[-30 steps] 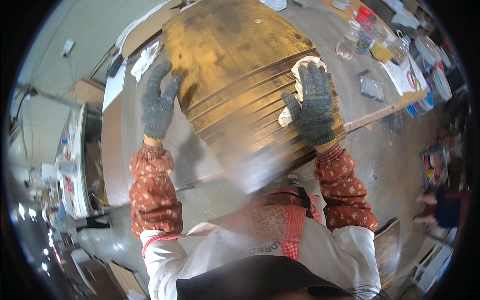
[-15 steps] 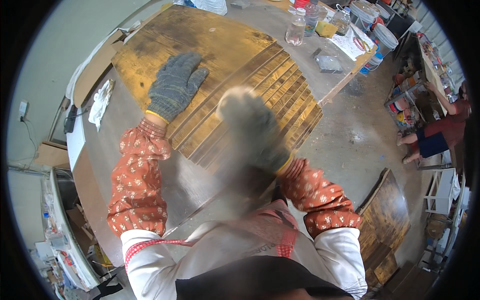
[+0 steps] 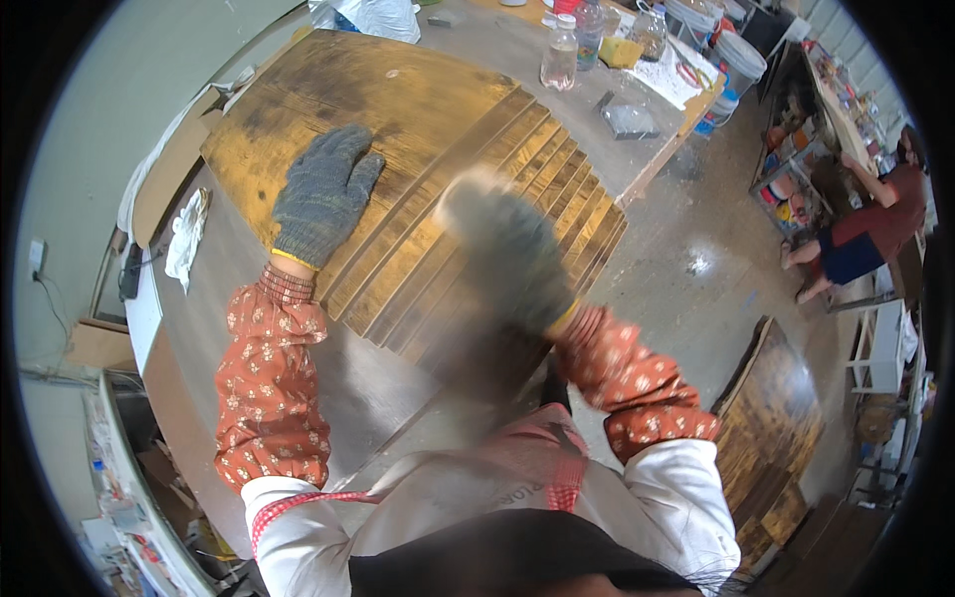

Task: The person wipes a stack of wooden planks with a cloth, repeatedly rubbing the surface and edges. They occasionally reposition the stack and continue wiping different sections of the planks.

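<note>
My left hand (image 3: 323,197) wears a grey knitted glove with a yellow cuff. It lies flat, fingers stretched, on the top board of a fanned stack of brown-stained wooden boards (image 3: 398,104). My right hand (image 3: 512,259), gloved alike, is over the stepped near edges of the stack and smeared by motion. Its fingers look closed round something pale (image 3: 473,196), too blurred to name. Whether that pale thing touches the wood I cannot tell.
The stack rests on a grey worktable (image 3: 363,383). A clear bottle (image 3: 559,55), a yellow sponge (image 3: 622,53) and a grey block (image 3: 630,121) stand farther back. A white cloth (image 3: 185,239) lies left. More stained boards (image 3: 771,428) are at right; another person (image 3: 885,209) stands beyond.
The whole view has shifted slightly, with table and stack now farther left. My left hand stays flat on the top board. My right hand is blurred in both frames, over the same stepped edges.
</note>
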The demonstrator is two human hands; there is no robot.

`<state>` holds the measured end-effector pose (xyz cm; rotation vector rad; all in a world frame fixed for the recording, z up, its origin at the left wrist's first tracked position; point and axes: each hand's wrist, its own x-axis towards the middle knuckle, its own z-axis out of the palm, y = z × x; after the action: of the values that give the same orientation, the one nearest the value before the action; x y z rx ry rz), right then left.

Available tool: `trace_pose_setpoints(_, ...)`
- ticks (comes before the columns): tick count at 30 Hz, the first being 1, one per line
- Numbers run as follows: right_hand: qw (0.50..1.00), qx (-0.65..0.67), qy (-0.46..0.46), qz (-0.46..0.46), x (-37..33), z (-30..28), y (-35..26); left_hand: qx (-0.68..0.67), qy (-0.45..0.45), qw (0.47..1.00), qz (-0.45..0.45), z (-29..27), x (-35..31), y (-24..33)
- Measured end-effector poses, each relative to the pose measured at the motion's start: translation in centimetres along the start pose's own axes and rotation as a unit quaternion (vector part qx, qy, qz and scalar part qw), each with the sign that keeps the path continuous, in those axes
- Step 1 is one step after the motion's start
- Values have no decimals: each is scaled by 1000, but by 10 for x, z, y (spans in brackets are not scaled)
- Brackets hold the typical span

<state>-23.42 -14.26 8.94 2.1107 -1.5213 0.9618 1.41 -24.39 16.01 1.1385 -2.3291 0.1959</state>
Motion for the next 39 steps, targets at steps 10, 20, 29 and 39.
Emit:
trace_pose_setpoints(10, 979, 180, 17, 98, 8, -12, -29, -8, 7, 1000, 13, -1, 2, -1)
trace_pose_setpoints(20, 961, 31, -96, 258, 37, -17, 79, -5, 8, 1000, 6, -1, 2, -2)
trace_pose_setpoints(29, 905, 247, -225, 264, -48, -32, -35, -8, -9, 1000, -25, 0, 3, -3)
trace_pose_setpoints(39, 970, 46, -11, 237, -23, -24, 34, -41, -6, 998, -47, 2, -1, -9)
